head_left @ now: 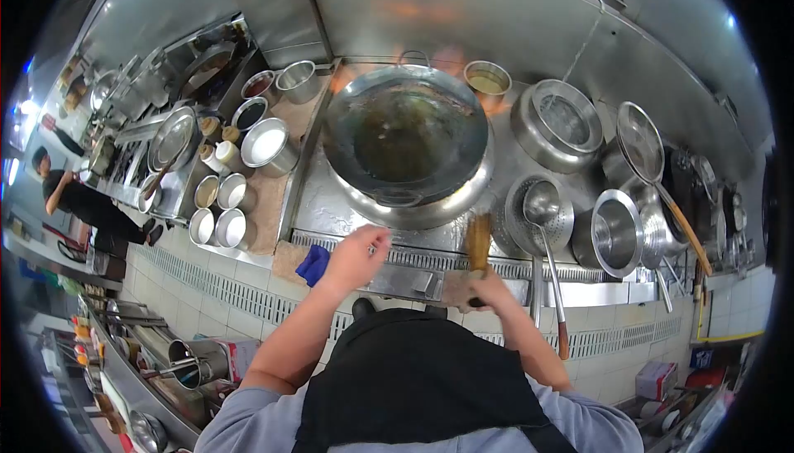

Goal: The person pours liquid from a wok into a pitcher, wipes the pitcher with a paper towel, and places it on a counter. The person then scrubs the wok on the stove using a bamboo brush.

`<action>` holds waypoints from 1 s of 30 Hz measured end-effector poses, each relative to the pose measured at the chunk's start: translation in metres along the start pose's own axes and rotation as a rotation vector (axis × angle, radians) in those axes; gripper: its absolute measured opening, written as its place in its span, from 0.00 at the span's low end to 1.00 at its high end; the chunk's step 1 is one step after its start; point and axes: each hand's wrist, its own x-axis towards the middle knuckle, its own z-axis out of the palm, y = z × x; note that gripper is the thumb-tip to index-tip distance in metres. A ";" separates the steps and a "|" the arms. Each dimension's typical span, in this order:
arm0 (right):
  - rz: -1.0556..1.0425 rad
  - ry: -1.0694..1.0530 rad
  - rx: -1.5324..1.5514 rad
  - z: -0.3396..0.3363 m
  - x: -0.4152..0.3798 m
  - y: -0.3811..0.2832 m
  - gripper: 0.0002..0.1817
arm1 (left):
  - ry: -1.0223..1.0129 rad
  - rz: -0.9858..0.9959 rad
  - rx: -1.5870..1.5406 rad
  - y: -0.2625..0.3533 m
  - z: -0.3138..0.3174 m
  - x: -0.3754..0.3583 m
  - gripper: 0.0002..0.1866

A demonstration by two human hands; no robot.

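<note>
A large wok [397,193] sits on the round burner in front of me, with dark, shiny liquid in its bottom. My left hand [357,259] is above the stove's front edge, fingers curled together; whether anything is in them I cannot make out. A crumpled blue cloth [313,265] lies just left of that wrist. Near the front rail, my right hand [490,289] closes round the lower end of a bamboo wok brush [478,242], bristles pointing away from me. A greyish cloth-like piece [457,289] lies beside these fingers.
At right are a perforated strainer [514,220] with a ladle [542,202], a lidded pot [538,139], a long-handled sieve [640,140] and a steel pot [616,234]. Seasoning containers [265,145] and squeeze bottles [227,154] stand left. A person [95,205] stands far left.
</note>
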 end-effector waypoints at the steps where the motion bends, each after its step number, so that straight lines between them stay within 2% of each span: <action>1: -0.015 -0.056 0.422 -0.018 0.005 0.019 0.37 | -0.030 -0.021 -0.013 -0.005 0.001 -0.005 0.12; 3: 0.065 -0.005 0.741 -0.072 -0.025 0.009 0.34 | -0.064 -0.038 -0.040 -0.017 0.003 -0.021 0.13; 5: -0.091 -0.036 0.771 -0.122 -0.074 -0.041 0.27 | -0.109 -0.055 -0.069 -0.024 -0.001 -0.018 0.13; 7: -0.218 -0.051 0.599 -0.155 -0.093 -0.094 0.26 | 0.080 0.247 0.179 -0.020 -0.003 -0.010 0.16; 9: -0.682 0.147 0.060 -0.165 -0.069 -0.131 0.27 | 0.048 0.229 0.161 -0.008 -0.007 0.019 0.19; 10: -0.691 0.144 0.053 -0.161 -0.064 -0.161 0.27 | 0.107 0.323 0.233 -0.008 -0.004 0.034 0.20; 11: -0.679 0.306 -0.355 -0.148 -0.066 -0.199 0.25 | 0.167 0.415 0.307 -0.010 0.000 0.045 0.20; 12: -0.648 0.468 -0.762 -0.132 -0.065 -0.234 0.25 | 0.181 0.410 0.311 -0.015 0.005 0.051 0.20; 14: -0.660 0.249 -0.859 -0.090 -0.032 -0.278 0.21 | -0.140 0.279 0.414 -0.024 0.016 0.061 0.19; 15: -0.660 0.117 -0.910 -0.066 -0.003 -0.297 0.17 | -0.123 0.270 0.416 -0.024 0.017 0.062 0.19; 16: -0.788 0.162 -0.842 -0.037 0.050 -0.300 0.15 | -0.121 0.270 0.469 -0.022 0.019 0.060 0.19; 19: -0.578 0.420 -0.609 -0.024 0.150 -0.352 0.14 | -0.109 0.269 0.518 -0.021 0.018 0.063 0.18; 21: -0.557 0.363 -0.528 -0.019 0.134 -0.357 0.16 | -0.190 0.335 0.536 -0.022 0.010 0.067 0.17; 23: -0.706 0.341 -0.699 0.008 0.089 -0.333 0.19 | -0.165 0.348 0.495 -0.035 0.021 0.080 0.14; 24: -0.701 0.325 -0.794 0.021 0.078 -0.321 0.20 | -0.181 0.361 0.414 -0.046 0.033 0.084 0.14; 25: -0.687 0.324 -0.808 0.023 0.071 -0.324 0.17 | -0.201 0.369 0.328 -0.052 0.040 0.086 0.13; 26: -0.679 0.377 -0.747 0.020 0.088 -0.333 0.16 | -0.152 0.436 0.502 -0.051 0.042 0.084 0.11; 27: -0.659 0.425 -0.683 0.012 0.112 -0.347 0.15 | -0.309 0.313 0.562 -0.031 0.027 0.084 0.09; 28: -0.577 0.452 -0.576 -0.002 0.131 -0.364 0.14 | -0.294 0.315 0.540 -0.031 0.028 0.082 0.09; 29: -0.428 0.383 -0.538 -0.017 0.137 -0.376 0.15 | -0.270 0.323 0.527 -0.031 0.026 0.084 0.08; 30: -0.495 0.386 -0.541 -0.015 0.133 -0.373 0.15 | -0.273 0.329 0.529 -0.031 0.024 0.083 0.08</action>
